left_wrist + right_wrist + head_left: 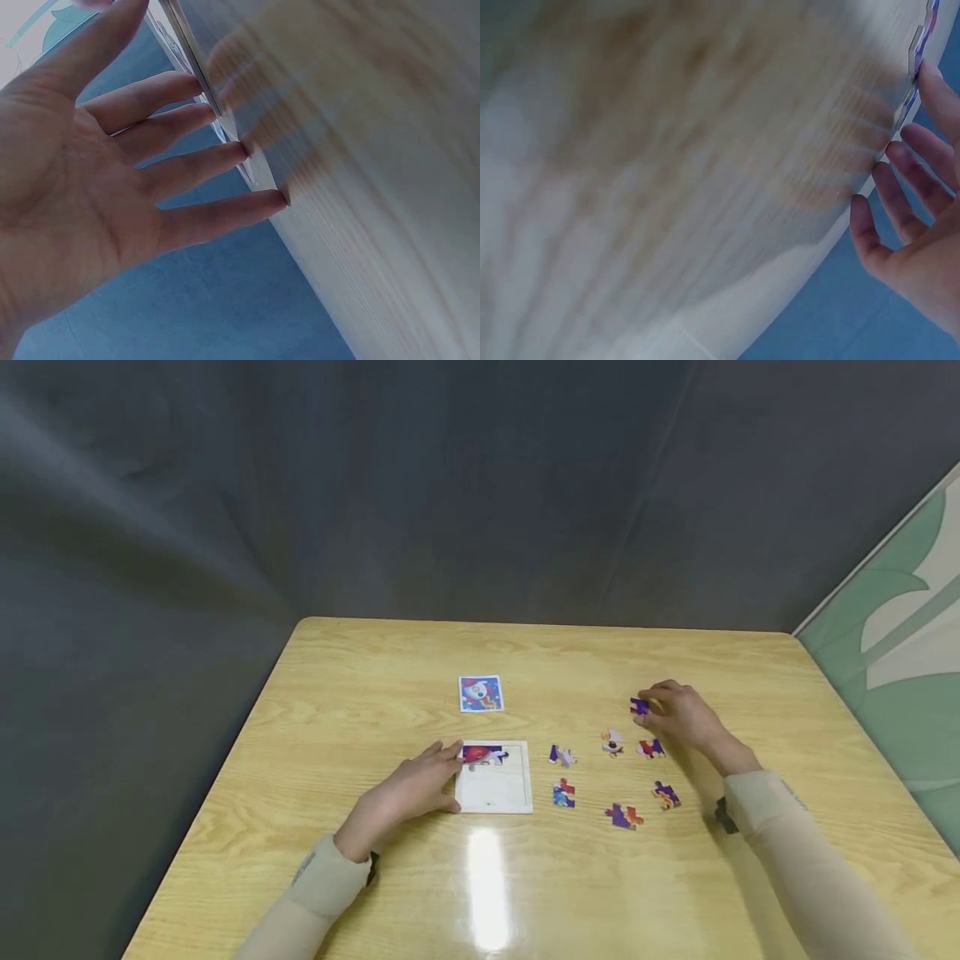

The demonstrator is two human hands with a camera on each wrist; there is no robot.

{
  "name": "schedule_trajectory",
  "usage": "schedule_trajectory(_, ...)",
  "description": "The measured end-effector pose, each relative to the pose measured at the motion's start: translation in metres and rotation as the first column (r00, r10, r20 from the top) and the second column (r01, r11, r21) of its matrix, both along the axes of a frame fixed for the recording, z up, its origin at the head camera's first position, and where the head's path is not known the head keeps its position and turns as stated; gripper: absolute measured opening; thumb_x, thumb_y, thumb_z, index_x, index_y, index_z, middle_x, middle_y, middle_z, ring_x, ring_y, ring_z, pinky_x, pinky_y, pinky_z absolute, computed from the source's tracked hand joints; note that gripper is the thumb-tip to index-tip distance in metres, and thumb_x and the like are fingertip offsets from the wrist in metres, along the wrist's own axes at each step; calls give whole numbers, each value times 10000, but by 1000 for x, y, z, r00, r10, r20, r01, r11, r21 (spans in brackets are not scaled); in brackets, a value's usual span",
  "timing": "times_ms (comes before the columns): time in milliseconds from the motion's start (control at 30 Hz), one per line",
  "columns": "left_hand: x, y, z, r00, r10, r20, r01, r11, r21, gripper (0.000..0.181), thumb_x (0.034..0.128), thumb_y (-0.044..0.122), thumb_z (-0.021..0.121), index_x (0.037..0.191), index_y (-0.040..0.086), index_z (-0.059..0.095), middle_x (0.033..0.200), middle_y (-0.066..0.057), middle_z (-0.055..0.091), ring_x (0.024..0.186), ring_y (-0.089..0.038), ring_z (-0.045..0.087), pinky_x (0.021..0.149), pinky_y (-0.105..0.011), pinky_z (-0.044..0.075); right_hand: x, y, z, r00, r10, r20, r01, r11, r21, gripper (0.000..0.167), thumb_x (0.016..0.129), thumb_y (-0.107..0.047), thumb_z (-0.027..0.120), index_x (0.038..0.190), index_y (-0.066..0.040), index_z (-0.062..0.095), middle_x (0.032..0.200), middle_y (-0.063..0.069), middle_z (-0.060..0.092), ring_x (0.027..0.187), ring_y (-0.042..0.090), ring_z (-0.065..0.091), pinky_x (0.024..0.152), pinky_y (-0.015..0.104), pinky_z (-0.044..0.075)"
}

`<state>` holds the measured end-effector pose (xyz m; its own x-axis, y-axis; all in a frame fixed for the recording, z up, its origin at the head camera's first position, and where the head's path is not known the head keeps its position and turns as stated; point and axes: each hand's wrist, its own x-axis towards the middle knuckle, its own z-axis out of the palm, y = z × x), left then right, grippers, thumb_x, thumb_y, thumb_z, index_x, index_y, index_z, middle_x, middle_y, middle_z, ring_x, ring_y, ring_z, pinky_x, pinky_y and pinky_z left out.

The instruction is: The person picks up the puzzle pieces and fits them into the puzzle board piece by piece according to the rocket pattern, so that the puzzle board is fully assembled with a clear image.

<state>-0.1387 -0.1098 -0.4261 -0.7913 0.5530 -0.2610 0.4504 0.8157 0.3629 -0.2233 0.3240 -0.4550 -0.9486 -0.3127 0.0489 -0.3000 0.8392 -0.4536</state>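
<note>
Closest in, a left sleeve [330, 877] and a right sleeve [787, 827] reach over a wooden table [405, 910], a streak of glare [487, 889] between them. A dark device [726, 817] sits under the right wrist. Past the glare, six loose puzzle pieces lie apart from one another, right of a white tray [528, 777]: a purple-and-red piece [619, 817], a purple-and-yellow piece [666, 795] near the right arm, a red-and-blue piece [564, 795], a pale-and-purple piece [566, 757], a red-and-purple piece [651, 748] and a pale piece with an eye-like spot [612, 743]. Farther on, a picture card [481, 693] lies beyond the tray.

The left hand [408, 787] is spread with fingers extended, resting along the tray's left side, thumb at its near corner. The tray is square and shallow; fitted pieces [480, 753] in red, purple and white fill part of its far left. The right hand [682, 718] pinches a small, knobbed purple piece [638, 706] between thumb and index finger, beyond the loose pieces; its remaining fingers are bent.

A strip of wood separates the tray from the nearest pieces. The table's side edges are well apart from both hands. Beyond the far edge rises a dark curtain [480, 485]; a green-and-white panel [907, 635] borders the right.
</note>
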Motion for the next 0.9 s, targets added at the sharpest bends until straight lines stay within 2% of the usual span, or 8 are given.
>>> schedule_trajectory(233, 3, -6, -3, 1000, 5, -2, -4, 1000, 10, 572, 831, 278, 760, 1304, 17, 575, 1543, -157, 296, 1389, -439, 266, 980, -671, 387, 0, -8, -3, 999, 5, -39, -6, 1000, -20, 416, 907, -181, 682, 1205, 95, 592, 1196, 298, 511, 1043, 463, 494, 892, 602, 437)
schedule_trajectory(333, 3, -8, -3, 1000, 6, -9, -6, 1000, 13, 557, 829, 277, 763, 1290, 20, 583, 1539, -161, 303, 1386, -442, 272, 966, -683, 391, -1, -10, -2, 1000, 5, -20, -6, 1000, -27, 417, 917, -179, 670, 1217, 97, 578, 1184, 293, 507, 1038, 449, 480, 853, 586, 465)
schedule_trajectory(467, 3, -10, -3, 1000, -4, -21, 4, 1000, 10, 554, 829, 283, 763, 1286, 24, 584, 1534, -166, 311, 1378, -447, 285, 964, -673, 401, 0, -12, 0, 1000, 18, -10, -18, 1000, 14, 431, 935, -201, 646, 1228, 104, 566, 1176, 298, 512, 1051, 446, 483, 871, 595, 458)
schedule_trajectory(600, 2, -10, -4, 1000, -13, -25, 13, 1000, 7, 580, 833, 292, 759, 1309, 21, 569, 1536, -166, 307, 1379, -448, 281, 976, -656, 403, 0, -12, 2, 997, 47, -54, -44, 997, 57, 416, 930, -207, 654, 1183, 117, 591, 1120, 289, 550, 1006, 427, 528, 847, 579, 484)
schedule_trajectory(700, 2, -10, -3, 1000, -9, -19, 9, 1000, 8, 589, 838, 289, 755, 1324, 21, 558, 1540, -162, 300, 1386, -444, 269, 981, -663, 392, -4, -11, 4, 998, 31, -64, -27, 998, 63, 413, 906, -222, 684, 1143, 110, 617, 1054, 247, 586, 924, 368, 570, 780, 527, 520)
schedule_trajectory(833, 3, -11, -3, 1000, -9, -5, 9, 1000, 10, 587, 844, 281, 749, 1329, 14, 553, 1543, -163, 293, 1391, -443, 258, 982, -666, 389, -4, -18, 11, 993, -12, -116, 15, 1000, 21, 380, 863, -220, 731, 1087, 79, 659, 968, 184, 628, 840, 307, 597, 695, 480, 537)
schedule_trajectory(900, 4, -12, -3, 1000, -12, 1, 12, 1000, 8, 588, 847, 281, 747, 1329, 8, 551, 1543, -167, 290, 1390, -446, 256, 985, -660, 390, 2, -34, 17, 982, 10, -186, -14, 1000, -25, 347, 839, -183, 753, 1066, 68, 676, 958, 171, 646, 839, 313, 619, 686, 479, 551)
